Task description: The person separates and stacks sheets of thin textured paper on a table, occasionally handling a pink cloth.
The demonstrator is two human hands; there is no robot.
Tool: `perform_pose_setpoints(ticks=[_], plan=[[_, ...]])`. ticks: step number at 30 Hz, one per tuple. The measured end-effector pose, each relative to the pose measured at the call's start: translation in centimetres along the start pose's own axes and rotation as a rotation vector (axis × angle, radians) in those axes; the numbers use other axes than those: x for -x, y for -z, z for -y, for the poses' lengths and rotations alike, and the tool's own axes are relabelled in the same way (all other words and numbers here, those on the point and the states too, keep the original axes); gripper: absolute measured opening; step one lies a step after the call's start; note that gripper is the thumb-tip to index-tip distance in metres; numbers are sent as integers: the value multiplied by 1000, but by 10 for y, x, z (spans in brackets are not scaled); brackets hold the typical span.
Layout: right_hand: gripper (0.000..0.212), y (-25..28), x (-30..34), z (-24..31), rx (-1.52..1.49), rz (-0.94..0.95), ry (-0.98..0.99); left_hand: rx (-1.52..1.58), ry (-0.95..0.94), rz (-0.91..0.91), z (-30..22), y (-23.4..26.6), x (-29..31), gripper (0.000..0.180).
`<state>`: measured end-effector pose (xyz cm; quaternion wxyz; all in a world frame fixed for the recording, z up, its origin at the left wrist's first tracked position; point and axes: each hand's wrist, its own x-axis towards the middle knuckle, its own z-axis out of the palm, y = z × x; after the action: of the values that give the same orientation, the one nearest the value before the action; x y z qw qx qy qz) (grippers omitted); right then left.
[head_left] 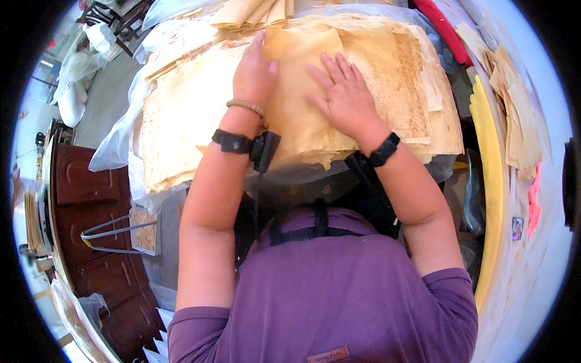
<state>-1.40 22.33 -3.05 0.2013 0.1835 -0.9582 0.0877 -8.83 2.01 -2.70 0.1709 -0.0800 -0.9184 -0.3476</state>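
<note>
apparently flat atop stack of browned sheets [181,115], btwn l hand [253,75] and r hand [346,100]: tan sheet [290,103], long axis running away from body. hands apart, fingers straightened, nothing clamped. r hand palm down, fingers spread over sheet's r side, nearer its middle; l hand along l edge, thumb inward. folded sheets [251,12] just beyond far end.

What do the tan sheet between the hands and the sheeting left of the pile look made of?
Tan sheet: probably thin paper, fairly matte, judging by its ragged lower edge and dull surface. Sheeting: likely plastic film, slightly glossy, judging by its translucency and loose folds.
</note>
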Motion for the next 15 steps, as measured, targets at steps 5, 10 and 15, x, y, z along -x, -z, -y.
perform_pose_setpoints(ticks=[5,10,15], plan=[[58,-8,3,-10,-10,3,0,-485,-357,-30,-25,26,42,62],[64,10,8,-12,-494,-263,-313,-461,-405,232,-13,21,73,58],[62,33,33,-25,-781,-151,-652,-428,-412,221,-7,17,72,57]])
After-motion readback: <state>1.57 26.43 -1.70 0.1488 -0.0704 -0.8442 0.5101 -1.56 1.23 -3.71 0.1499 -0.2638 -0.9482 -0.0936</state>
